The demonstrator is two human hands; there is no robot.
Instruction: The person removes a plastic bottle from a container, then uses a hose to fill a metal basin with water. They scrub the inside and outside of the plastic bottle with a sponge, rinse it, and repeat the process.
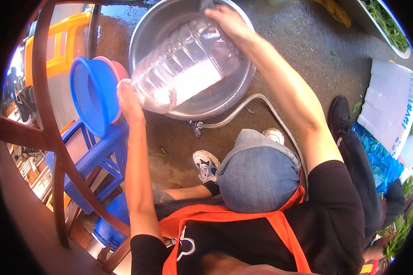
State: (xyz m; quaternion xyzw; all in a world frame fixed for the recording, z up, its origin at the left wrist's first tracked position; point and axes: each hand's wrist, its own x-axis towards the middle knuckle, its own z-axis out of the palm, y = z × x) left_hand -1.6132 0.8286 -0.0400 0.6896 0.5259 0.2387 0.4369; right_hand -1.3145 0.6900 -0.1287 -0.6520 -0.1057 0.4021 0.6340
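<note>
A large clear plastic bottle [189, 65] with ribbed sides lies tilted across a round metal basin [209, 109]. My left hand [130, 99] grips its lower-left end, close to the basin's rim. My right hand [232, 25] is over the far side of the basin, beside the bottle's upper-right end. Its fingers pinch a dark grey, blurred scourer-like thing [207, 4]; its exact kind is unclear. Part of the basin's inside shows through the bottle.
A braided hose [232, 115] with a metal valve [196, 130] curves from the basin. Blue [100, 92] and pink [118, 70] baskets rest by a blue plastic stool [103, 156], left. A brown frame [43, 68] stands nearer. Right are another person's shoe [339, 111] and a white board [385, 106].
</note>
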